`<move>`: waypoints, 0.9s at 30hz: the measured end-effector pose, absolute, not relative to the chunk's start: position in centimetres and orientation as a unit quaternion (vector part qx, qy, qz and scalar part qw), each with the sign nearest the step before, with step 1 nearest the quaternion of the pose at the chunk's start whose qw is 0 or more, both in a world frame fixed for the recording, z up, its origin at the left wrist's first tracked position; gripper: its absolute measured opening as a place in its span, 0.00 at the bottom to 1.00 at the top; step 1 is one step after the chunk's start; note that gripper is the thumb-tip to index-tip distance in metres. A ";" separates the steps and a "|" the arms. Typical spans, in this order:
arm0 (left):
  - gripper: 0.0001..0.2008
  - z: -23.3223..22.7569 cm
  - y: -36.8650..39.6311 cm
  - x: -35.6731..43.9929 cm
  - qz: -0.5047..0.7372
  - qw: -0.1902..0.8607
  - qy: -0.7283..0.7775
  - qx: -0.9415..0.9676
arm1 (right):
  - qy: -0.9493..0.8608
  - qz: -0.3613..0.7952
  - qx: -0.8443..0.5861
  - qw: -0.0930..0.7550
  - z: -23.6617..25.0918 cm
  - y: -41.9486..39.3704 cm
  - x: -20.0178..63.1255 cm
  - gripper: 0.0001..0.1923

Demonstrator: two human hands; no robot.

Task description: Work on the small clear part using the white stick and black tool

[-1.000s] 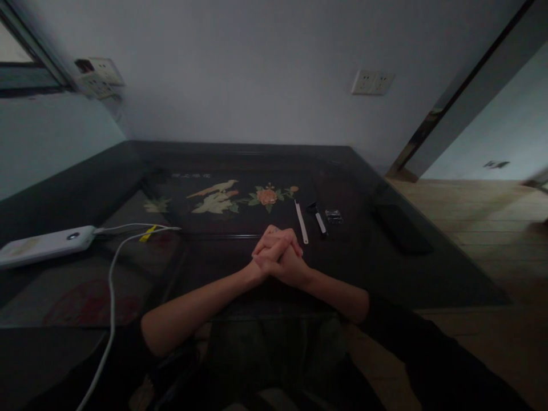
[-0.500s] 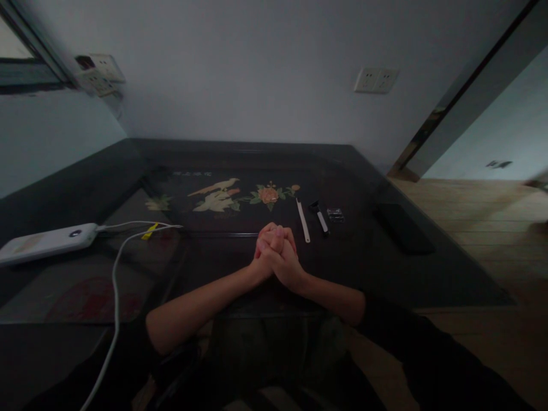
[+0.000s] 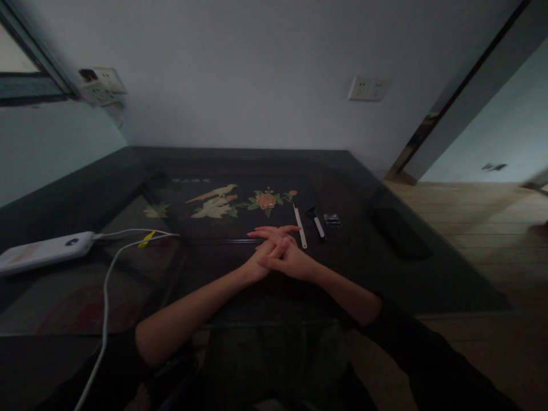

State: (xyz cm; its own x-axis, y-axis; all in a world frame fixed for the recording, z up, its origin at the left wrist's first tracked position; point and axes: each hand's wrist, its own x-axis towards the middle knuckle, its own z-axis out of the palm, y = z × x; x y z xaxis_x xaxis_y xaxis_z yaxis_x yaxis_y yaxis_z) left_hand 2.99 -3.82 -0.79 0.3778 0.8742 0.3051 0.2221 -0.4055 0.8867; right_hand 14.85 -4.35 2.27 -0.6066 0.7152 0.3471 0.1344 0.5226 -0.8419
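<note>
Straight out of the tight clasp go the fingers (image 3: 263, 231), and over one dark table (image 3: 351, 279), with one white power bank (image 3: 47, 252) cut off at left, the two hands, left hand (image 3: 259, 264) and right hand (image 3: 297, 264), are loosely laced, partly hiding each other. Just beyond the right hand: one pale stick (image 3: 298, 219), one razor (image 3: 318, 227), one small packet (image 3: 333, 220), contents too dim to read.

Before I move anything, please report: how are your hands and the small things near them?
Left hand and right hand laced together. White strip, black-and-white tool, small packet on table, to their right. Fingers overlap strip in view; contact unclear.
</note>
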 end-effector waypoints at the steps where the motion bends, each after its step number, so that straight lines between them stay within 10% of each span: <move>1: 0.27 -0.7 -3.9 3.0 0.420 0.428 0.353 0.718 | -0.792 0.424 -0.258 0.355 2.2 -4.4 14.9 0.25; 9: 0.28 0.4 -2.4 1.1 0.452 0.524 0.382 0.612 | -0.644 0.579 -0.286 0.410 1.8 -2.4 17.5 0.23; 18: 0.09 -0.4 1.1 -1.7 0.385 0.213 0.513 0.737 | -0.438 0.687 -0.357 0.456 1.4 -1.3 18.1 0.10; 27: 0.07 -0.5 0.8 -1.5 0.361 0.163 0.493 0.775 | -0.438 0.691 -0.353 0.454 1.0 -1.1 18.1 0.09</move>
